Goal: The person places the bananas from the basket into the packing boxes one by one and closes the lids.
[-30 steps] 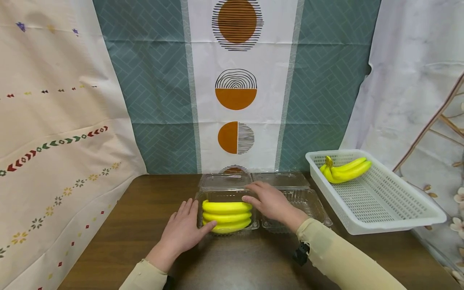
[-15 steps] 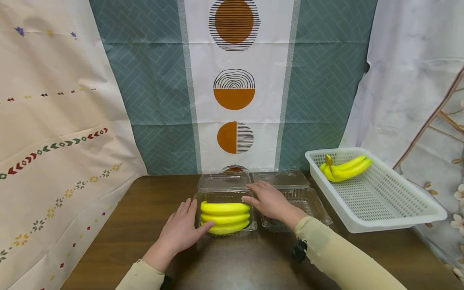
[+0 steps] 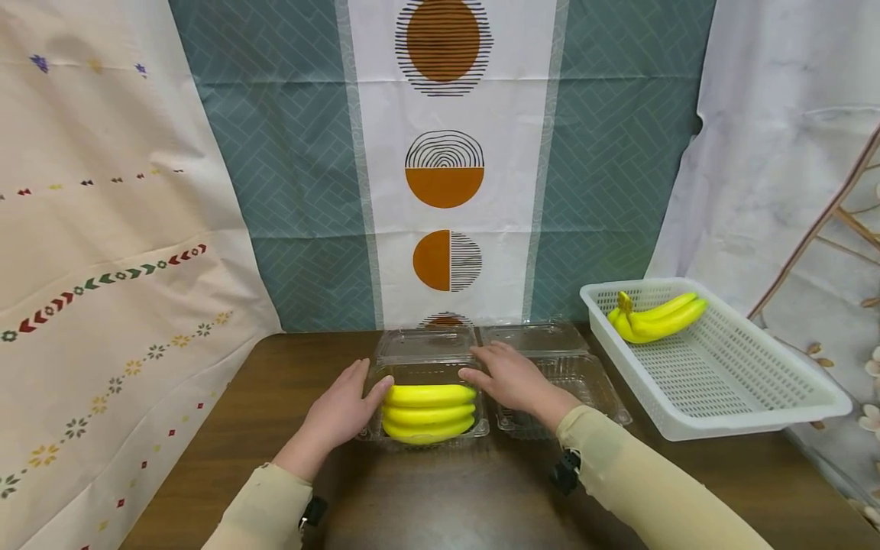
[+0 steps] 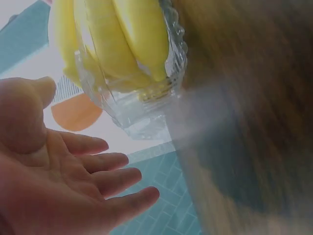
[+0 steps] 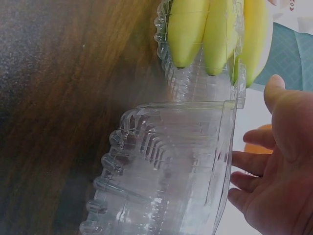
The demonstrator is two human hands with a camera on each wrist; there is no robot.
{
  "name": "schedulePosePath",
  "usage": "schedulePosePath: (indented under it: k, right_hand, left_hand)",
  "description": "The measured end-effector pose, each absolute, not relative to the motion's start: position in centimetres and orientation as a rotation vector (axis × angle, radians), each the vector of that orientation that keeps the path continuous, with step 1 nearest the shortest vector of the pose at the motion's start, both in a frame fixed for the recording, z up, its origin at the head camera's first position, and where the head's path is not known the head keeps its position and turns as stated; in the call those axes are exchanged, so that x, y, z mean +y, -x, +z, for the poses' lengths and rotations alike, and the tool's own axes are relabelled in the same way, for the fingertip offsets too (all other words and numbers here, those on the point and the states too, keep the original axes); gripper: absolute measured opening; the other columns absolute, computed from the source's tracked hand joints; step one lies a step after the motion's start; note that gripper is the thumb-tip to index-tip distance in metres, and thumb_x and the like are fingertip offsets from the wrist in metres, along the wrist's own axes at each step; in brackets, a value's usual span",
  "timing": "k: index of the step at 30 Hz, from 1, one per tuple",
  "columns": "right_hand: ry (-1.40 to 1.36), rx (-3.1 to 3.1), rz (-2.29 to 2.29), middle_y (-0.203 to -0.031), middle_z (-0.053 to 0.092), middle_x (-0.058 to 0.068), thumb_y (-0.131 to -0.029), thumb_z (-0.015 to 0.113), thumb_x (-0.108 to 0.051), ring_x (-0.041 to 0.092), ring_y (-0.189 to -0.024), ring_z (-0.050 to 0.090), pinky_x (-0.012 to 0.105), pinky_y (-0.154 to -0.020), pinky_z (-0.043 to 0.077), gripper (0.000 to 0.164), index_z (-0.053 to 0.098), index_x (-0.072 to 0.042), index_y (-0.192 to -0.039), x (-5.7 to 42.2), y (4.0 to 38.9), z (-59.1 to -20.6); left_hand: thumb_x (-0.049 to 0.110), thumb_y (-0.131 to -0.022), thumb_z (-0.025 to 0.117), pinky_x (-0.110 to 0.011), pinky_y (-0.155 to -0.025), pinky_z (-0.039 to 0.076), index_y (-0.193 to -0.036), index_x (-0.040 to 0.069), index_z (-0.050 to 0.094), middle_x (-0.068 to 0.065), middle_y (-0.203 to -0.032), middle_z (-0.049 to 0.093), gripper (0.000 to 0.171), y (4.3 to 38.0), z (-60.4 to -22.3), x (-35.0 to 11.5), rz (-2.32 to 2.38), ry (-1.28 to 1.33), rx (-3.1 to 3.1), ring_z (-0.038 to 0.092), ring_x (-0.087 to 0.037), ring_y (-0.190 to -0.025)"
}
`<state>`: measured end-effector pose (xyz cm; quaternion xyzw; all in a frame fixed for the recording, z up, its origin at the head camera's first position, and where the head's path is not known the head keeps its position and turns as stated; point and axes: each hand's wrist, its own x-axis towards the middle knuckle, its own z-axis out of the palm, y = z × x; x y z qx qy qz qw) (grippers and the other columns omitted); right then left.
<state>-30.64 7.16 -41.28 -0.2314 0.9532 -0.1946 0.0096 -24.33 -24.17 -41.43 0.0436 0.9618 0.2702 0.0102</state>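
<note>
1. Your left hand (image 3: pixel 340 412) and right hand (image 3: pixel 512 378), fingers relaxed and gripping nothing, flank the banana-filled clamshell (image 3: pixel 429 409) at table centre.
2. Next, judge the lid (image 3: pixel 426 342) at its 12 o'clock: fold it down.

Your left hand (image 3: pixel 338 412) rests against the left side of the clear clamshell (image 3: pixel 431 370) with the bananas (image 3: pixel 429 412) in it, your right hand (image 3: pixel 512 376) at its right rim. Empty clamshell (image 3: pixel 580 382) just beside, white basket (image 3: pixel 729 382) with another bunch (image 3: pixel 653 319) off right.
</note>
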Motion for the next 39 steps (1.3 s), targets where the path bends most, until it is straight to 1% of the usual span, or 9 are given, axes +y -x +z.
schedulePosePath:
  k: [9,15,21,28,32,39]
  right_hand:
    - [0.701,2.969,-0.596,-0.165,0.052,0.021,-0.115,0.054,-0.054,0.044,-0.162,0.032,0.063,-0.129,0.029,0.071,0.051,-0.003,-0.165,7.0,31.0,-41.3]
    - [0.681,2.963,-0.588,-0.166,0.051,0.02,-0.115,0.055,-0.054,0.044,-0.163,0.03,0.063,-0.129,0.028,0.072,0.049,-0.004,-0.166,6.9,31.2,-41.3]
    - [0.683,2.953,-0.597,-0.166,0.052,0.019,-0.115,0.054,-0.054,0.043,-0.163,0.031,0.063,-0.129,0.028,0.072,0.05,-0.003,-0.165,6.9,31.6,-41.4]
    - [0.69,2.938,-0.618,-0.167,0.05,0.02,-0.115,0.054,-0.054,0.043,-0.162,0.032,0.061,-0.13,0.028,0.072,0.049,-0.003,-0.165,7.0,32.2,-41.8]
    - [0.676,2.924,-0.635,-0.167,0.049,0.021,-0.115,0.054,-0.054,0.043,-0.162,0.033,0.062,-0.129,0.029,0.072,0.049,-0.003,-0.166,7.0,32.3,-41.9]
    - [0.645,2.913,-0.648,-0.168,0.048,0.022,-0.115,0.053,-0.055,0.043,-0.162,0.032,0.063,-0.129,0.029,0.072,0.049,-0.003,-0.165,6.9,32.4,-42.0]
  left_hand:
    - [0.057,-0.115,0.05,-0.068,-0.128,0.024,-0.172,-0.008,0.024,-0.03,-0.177,0.025,0.09,26.3,-41.3,-24.3,0.909,-0.097,2.943,0.026,-0.05,-0.163]
    - [0.053,-0.116,0.05,-0.067,-0.128,0.024,-0.171,-0.008,0.025,-0.031,-0.176,0.026,0.086,27.4,-41.4,-24.4,0.938,-0.082,2.932,0.027,-0.051,-0.162]
    - [0.057,-0.116,0.049,-0.068,-0.128,0.024,-0.171,-0.008,0.026,-0.031,-0.176,0.027,0.088,27.9,-41.4,-24.4,0.928,-0.079,2.921,0.027,-0.051,-0.162]
    - [0.055,-0.117,0.047,-0.068,-0.128,0.025,-0.171,-0.01,0.024,-0.033,-0.175,0.027,0.087,28.4,-41.4,-24.3,0.952,-0.081,2.896,0.028,-0.052,-0.161]
    - [0.056,-0.117,0.046,-0.068,-0.128,0.026,-0.171,-0.01,0.023,-0.032,-0.175,0.028,0.088,28.7,-41.6,-24.3,0.964,-0.087,2.889,0.029,-0.052,-0.161]
    - [0.058,-0.116,0.046,-0.07,-0.126,0.029,-0.172,-0.007,0.023,-0.031,-0.175,0.03,0.089,28.9,-41.5,-24.1,1.005,-0.075,2.863,0.031,-0.052,-0.16]
